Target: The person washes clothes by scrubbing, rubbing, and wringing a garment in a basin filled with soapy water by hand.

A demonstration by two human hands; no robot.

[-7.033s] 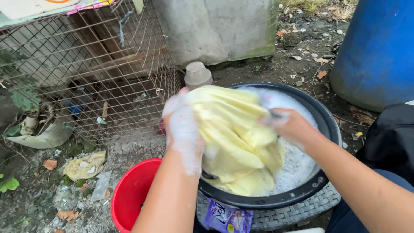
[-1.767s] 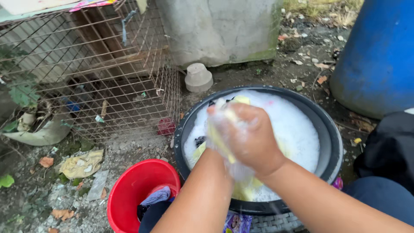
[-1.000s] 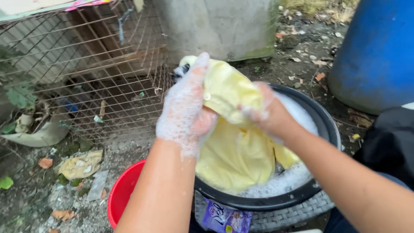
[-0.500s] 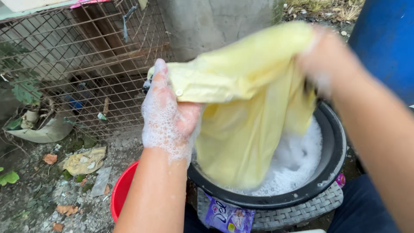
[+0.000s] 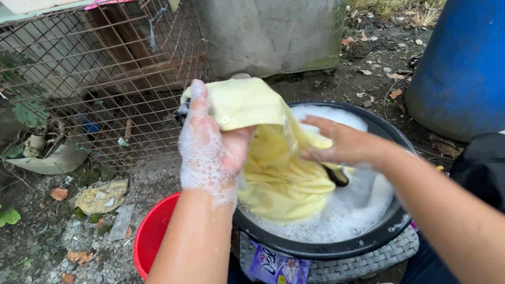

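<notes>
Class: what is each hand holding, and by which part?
Left hand clutches the yellow garment by its buttoned upper edge; right hand presses flat on its folds, grip unclear.

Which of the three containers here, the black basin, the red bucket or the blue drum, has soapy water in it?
The black basin, under the hands: it holds white suds and the yellow cloth. The red bucket beside it shows no foam, and the blue drum stands apart.

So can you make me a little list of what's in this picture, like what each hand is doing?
left hand: covered in foam, gripping the yellow shirt at its top
right hand: fingers spread flat on the shirt
yellow shirt: wet, hanging down into the black basin
black basin: full of white suds
red bucket: beside the basin
blue barrel: behind the basin
wire cage: left of the basin
</notes>
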